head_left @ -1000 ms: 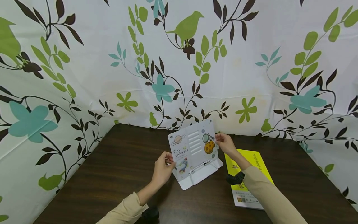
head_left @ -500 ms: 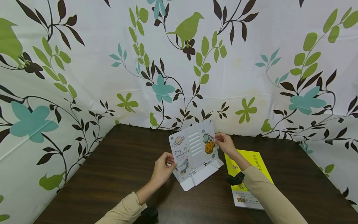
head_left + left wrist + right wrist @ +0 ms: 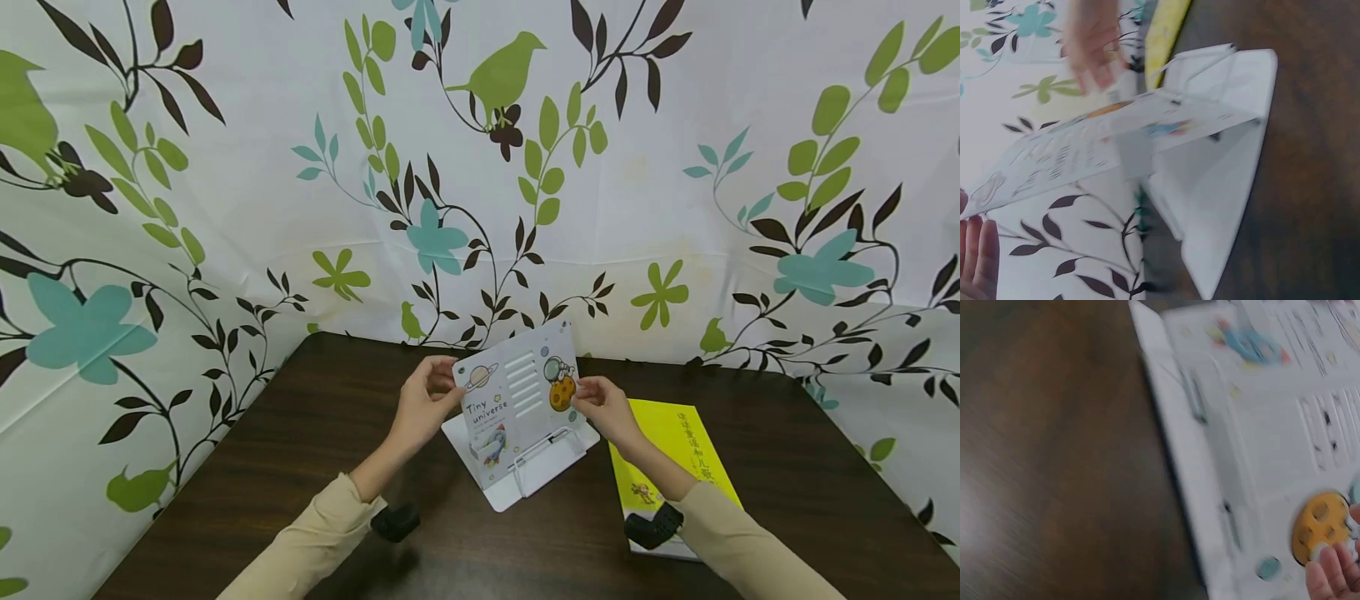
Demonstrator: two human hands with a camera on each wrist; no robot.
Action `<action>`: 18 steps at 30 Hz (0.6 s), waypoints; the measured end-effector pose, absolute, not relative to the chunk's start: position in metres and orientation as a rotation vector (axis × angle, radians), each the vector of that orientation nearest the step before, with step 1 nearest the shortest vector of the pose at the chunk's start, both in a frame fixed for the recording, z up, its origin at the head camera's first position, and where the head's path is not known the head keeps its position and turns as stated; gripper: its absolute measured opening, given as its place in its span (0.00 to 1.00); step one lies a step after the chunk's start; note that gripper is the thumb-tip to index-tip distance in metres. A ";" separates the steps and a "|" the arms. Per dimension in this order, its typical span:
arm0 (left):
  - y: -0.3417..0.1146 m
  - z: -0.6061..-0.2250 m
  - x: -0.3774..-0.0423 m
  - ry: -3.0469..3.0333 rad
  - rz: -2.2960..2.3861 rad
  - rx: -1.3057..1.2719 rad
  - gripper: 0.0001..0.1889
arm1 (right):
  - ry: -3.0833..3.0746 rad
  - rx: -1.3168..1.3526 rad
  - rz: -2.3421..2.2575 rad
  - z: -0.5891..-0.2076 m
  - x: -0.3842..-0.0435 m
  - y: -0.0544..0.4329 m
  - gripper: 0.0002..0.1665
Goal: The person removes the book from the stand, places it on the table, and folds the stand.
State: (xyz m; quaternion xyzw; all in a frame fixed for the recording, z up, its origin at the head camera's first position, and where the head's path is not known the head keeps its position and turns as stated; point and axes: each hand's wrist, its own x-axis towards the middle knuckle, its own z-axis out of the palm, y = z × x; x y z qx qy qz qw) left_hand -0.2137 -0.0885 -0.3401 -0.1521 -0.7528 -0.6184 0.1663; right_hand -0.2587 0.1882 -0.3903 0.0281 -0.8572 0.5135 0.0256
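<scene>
A white book stand (image 3: 528, 408) with "Tiny universe" lettering and space drawings stands on the table, its panel leaning back above a flat base. My left hand (image 3: 422, 404) pinches the panel's upper left corner between thumb and fingers. In the left wrist view the base (image 3: 1207, 206) shows spread behind the panel. My right hand (image 3: 609, 417) is at the panel's right edge with loosely bent fingers. The left wrist view shows that right hand (image 3: 1092, 47) blurred and apart from the panel. Wire page holders (image 3: 551, 450) cross the stand's front lip.
A yellow book (image 3: 675, 442) lies on the dark wooden table (image 3: 300, 467), right of the stand and partly under my right forearm. A patterned cloth (image 3: 630, 208) hangs behind the table.
My left hand has moved up from the panel's lower left side to its upper corner. My right hand has slid slightly down along the right edge. More of the base shows at the left.
</scene>
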 end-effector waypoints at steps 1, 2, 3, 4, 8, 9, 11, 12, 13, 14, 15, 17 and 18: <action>-0.090 -0.338 -0.216 -2.136 -1.766 -0.452 0.19 | -2.655 0.065 1.626 -0.393 -0.253 0.186 0.22; -0.091 -0.336 -0.218 -2.132 -1.771 -0.468 0.19 | -2.651 0.039 1.670 -0.397 -0.249 0.184 0.22; -0.092 -0.335 -0.219 -2.130 -1.773 -0.484 0.19 | -2.654 0.013 1.709 -0.401 -0.244 0.182 0.22; -0.093 -0.334 -0.220 -2.134 -1.766 -0.498 0.18 | -2.654 -0.015 1.744 -0.404 -0.239 0.179 0.22; -0.094 -0.331 -0.220 -2.163 -1.726 -0.519 0.16 | -2.625 -0.121 1.895 -0.419 -0.223 0.168 0.22; -0.095 -0.332 -0.220 -2.168 -1.714 -0.522 0.15 | -2.612 -0.149 1.939 -0.422 -0.220 0.165 0.22; -0.095 -0.334 -0.221 -2.170 -1.691 -0.527 0.14 | -2.569 -0.208 2.030 -0.426 -0.215 0.160 0.23; -0.096 -0.338 -0.224 -2.170 -1.689 -0.524 0.14 | -2.546 -0.246 2.070 -0.428 -0.213 0.157 0.23; -0.096 -0.342 -0.227 -2.165 -1.689 -0.525 0.14 | -2.521 -0.270 2.107 -0.429 -0.212 0.154 0.24; -0.097 -0.345 -0.229 -2.164 -1.685 -0.523 0.14 | -2.492 -0.288 2.141 -0.431 -0.211 0.151 0.24; -0.098 -0.349 -0.232 -2.162 -1.683 -0.521 0.14 | -2.468 -0.296 2.165 -0.432 -0.211 0.149 0.25; -0.098 -0.354 -0.238 -2.165 -1.678 -0.511 0.14 | -2.432 -0.312 2.189 -0.434 -0.210 0.145 0.25; -0.098 -0.357 -0.240 -2.167 -1.676 -0.505 0.14 | -2.411 -0.311 2.203 -0.435 -0.210 0.143 0.26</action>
